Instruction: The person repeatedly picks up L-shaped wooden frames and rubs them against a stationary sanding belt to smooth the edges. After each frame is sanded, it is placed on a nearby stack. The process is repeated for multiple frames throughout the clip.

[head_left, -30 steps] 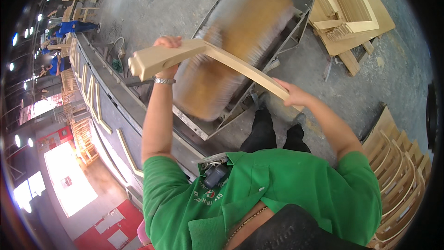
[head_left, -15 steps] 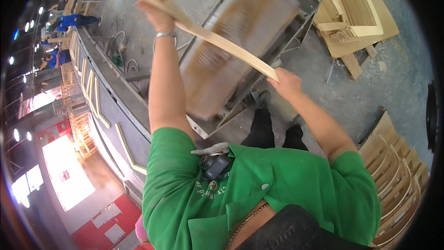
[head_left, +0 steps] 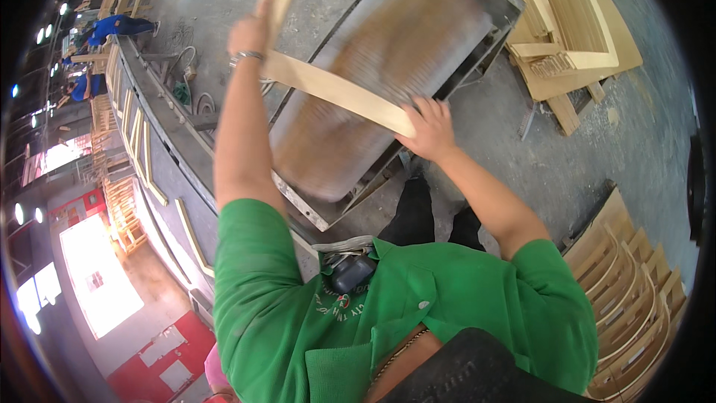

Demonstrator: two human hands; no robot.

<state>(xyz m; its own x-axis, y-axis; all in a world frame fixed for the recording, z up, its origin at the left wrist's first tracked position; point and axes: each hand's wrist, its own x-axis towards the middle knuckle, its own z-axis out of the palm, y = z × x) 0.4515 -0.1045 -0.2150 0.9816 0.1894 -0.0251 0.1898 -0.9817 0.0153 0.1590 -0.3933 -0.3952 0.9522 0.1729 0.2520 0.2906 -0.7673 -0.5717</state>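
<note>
Between my two hands is a pale wooden part with an angled bend, held over a sanding machine. My left hand is closed round it near the bend, and its short arm rises past that hand out of the top of view. At the other end, my right hand grips the tip, fingers laid over the top. Beneath the wood lies the machine's wide brown abrasive belt, streaked by motion, in a grey metal frame. Whether the wood touches the belt I cannot tell.
A long dark bench on the left carries several bent wooden pieces. Beyond it stand people in blue. Curved wooden parts are stacked on a board at the far right, with more curved strips at the near right.
The wooden part has been turned; its short arm now points up and away. My left hand has shifted slightly left, and my right hand has moved left, with its fingers over the wood.
</note>
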